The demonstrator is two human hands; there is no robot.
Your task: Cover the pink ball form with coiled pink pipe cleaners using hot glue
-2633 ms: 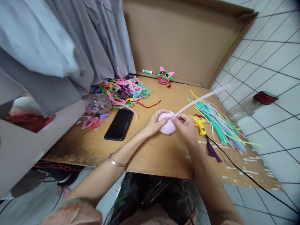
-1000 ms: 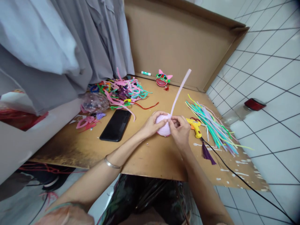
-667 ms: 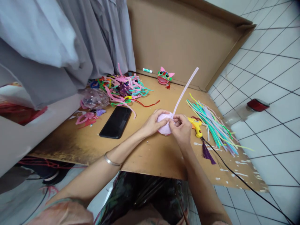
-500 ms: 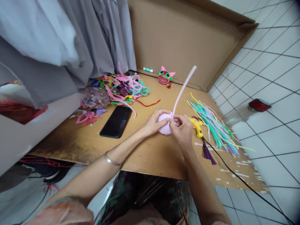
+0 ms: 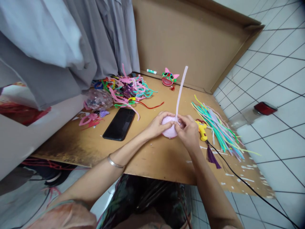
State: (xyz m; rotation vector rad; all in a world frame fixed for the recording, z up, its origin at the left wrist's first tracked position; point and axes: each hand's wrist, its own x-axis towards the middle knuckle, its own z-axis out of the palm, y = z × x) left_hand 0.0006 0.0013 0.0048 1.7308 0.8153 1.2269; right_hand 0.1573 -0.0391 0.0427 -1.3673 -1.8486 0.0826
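Note:
A round, pale purple piece [image 5: 169, 127], coiled in rings, is between my two hands just above the table. My left hand [image 5: 158, 125] is closed around its left side, thumb on the face and fingers behind. At its right edge, my right hand [image 5: 188, 128] pinches a pale purple pipe cleaner [image 5: 181, 90], whose free end stands nearly upright. A reddish rim shows under the round piece. Close by on the right lies a yellow glue gun [image 5: 203, 130], partly behind my right hand.
A black phone [image 5: 119, 124] lies left of my hands. Behind it are tangled pipe cleaners [image 5: 130, 87]. Straight pipe cleaners [image 5: 219, 127] and a purple tassel [image 5: 212, 157] lie right, by the glue gun's cord [image 5: 240, 180]. A glue stick [image 5: 151, 71] and a small animal-face figure [image 5: 168, 78] stand at the back.
The pipe cleaner's free end has swung left and stands more upright. Both hands keep their hold on the round piece, and the whole view has shifted slightly.

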